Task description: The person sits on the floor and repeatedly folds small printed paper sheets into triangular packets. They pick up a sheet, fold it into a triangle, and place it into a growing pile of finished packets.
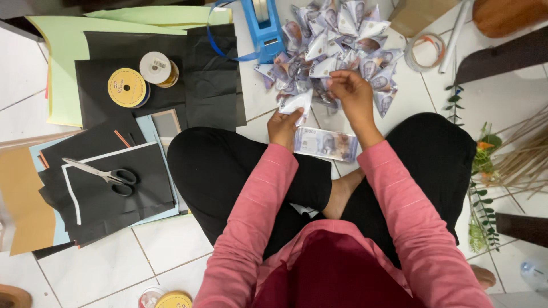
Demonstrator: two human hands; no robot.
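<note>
I sit cross-legged on a white tiled floor in pink sleeves and black trousers. My left hand (283,126) grips a banknote folded into a cone (299,104). My right hand (350,94) is palm down at the near edge of a pile of folded purple banknotes (334,40), fingers curled on one of them. A flat stack of banknotes (326,144) lies between my knees, just below both hands.
A blue tape dispenser (263,28) stands left of the pile. Black paper sheets (211,74), green card (63,63), two ribbon spools (127,87), and scissors (105,175) lie at left. A clear tape roll (425,52), green sprigs (482,211) and thin sticks (522,154) are at right.
</note>
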